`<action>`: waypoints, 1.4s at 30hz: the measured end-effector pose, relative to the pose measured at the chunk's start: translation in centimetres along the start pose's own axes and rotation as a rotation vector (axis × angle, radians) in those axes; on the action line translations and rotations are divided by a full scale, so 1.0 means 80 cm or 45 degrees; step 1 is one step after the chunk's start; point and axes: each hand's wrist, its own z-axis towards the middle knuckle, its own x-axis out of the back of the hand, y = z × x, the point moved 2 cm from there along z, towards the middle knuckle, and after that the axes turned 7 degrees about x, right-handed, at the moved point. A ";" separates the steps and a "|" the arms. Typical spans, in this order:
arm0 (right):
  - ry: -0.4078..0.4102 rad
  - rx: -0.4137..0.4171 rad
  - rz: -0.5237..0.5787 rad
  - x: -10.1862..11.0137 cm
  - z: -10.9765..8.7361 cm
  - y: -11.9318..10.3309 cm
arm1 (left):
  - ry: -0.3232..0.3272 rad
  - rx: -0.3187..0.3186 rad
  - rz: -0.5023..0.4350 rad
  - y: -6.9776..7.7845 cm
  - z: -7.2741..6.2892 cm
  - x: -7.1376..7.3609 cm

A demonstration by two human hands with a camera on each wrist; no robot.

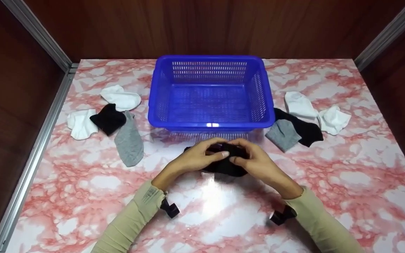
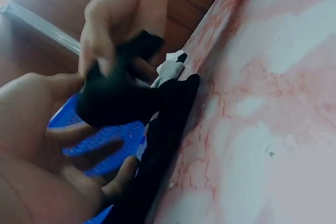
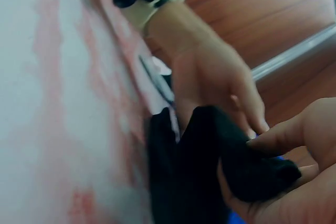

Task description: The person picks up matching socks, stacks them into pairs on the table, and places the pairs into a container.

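In the head view a bunched black sock point(image 1: 236, 151) is between both hands, just in front of the blue basket. My left hand point(image 1: 199, 156) has its thumb and forefinger at the sock's left side; its other fingers are spread in the left wrist view. My right hand point(image 1: 257, 160) pinches the sock's right side, and the right wrist view shows the folded black cloth point(image 3: 257, 174) between its thumb and fingers. More black fabric point(image 2: 170, 124) stretches along the tabletop beneath the hands, partly hidden by them in the head view.
The blue basket point(image 1: 211, 124) stands at the back middle, its visible floor bare. On the left lie two white socks, a black sock point(image 1: 108, 119) and a grey sock point(image 1: 129, 142). Right of the basket are white socks, another black sock point(image 1: 306, 130) and a folded grey sock point(image 1: 283, 135).
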 end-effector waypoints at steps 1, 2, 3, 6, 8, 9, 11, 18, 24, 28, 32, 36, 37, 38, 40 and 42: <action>0.009 0.010 0.043 0.002 -0.001 -0.003 | -0.025 -0.011 -0.030 -0.001 0.000 0.000; 0.021 0.013 0.083 0.004 -0.001 -0.005 | -0.046 -0.019 -0.057 -0.002 0.000 0.001; 0.035 0.015 0.114 0.006 -0.002 -0.006 | -0.060 -0.031 -0.080 -0.002 0.000 0.001; 0.075 0.021 0.134 0.013 -0.001 -0.008 | -0.062 -0.056 -0.128 -0.004 -0.001 0.004; 0.100 0.012 0.079 0.019 -0.001 -0.007 | -0.049 -0.067 -0.146 -0.004 -0.001 0.006; 0.109 0.006 0.040 0.022 0.000 -0.006 | -0.039 -0.070 -0.148 -0.004 -0.001 0.007; 0.114 -0.009 -0.030 0.027 0.001 -0.006 | -0.030 -0.063 -0.161 -0.004 -0.001 0.010; 0.125 -0.020 -0.077 0.052 0.000 -0.010 | 0.029 -0.035 -0.224 0.005 -0.012 0.037; 0.123 -0.051 -0.038 0.061 -0.001 -0.009 | -0.078 -0.008 -0.227 0.001 -0.024 0.065; 0.107 -0.065 -0.099 0.057 0.002 -0.002 | -0.057 0.043 -0.095 -0.004 -0.024 0.072; 0.069 -0.103 -0.161 0.051 0.004 0.007 | 0.078 0.141 0.081 -0.006 -0.024 0.076; 0.029 -0.145 -0.158 0.043 0.006 0.017 | 0.221 0.243 0.199 -0.005 -0.027 0.080; 0.019 -0.153 -0.152 0.040 0.006 0.020 | 0.240 0.260 0.228 -0.005 -0.028 0.081; 0.010 -0.155 -0.157 0.038 0.007 0.023 | 0.253 0.278 0.250 -0.005 -0.028 0.082; 0.001 -0.149 -0.190 0.035 0.009 0.029 | 0.261 0.304 0.296 -0.006 -0.029 0.084; 0.003 -0.133 -0.240 0.032 0.011 0.034 | 0.269 0.329 0.358 -0.008 -0.030 0.084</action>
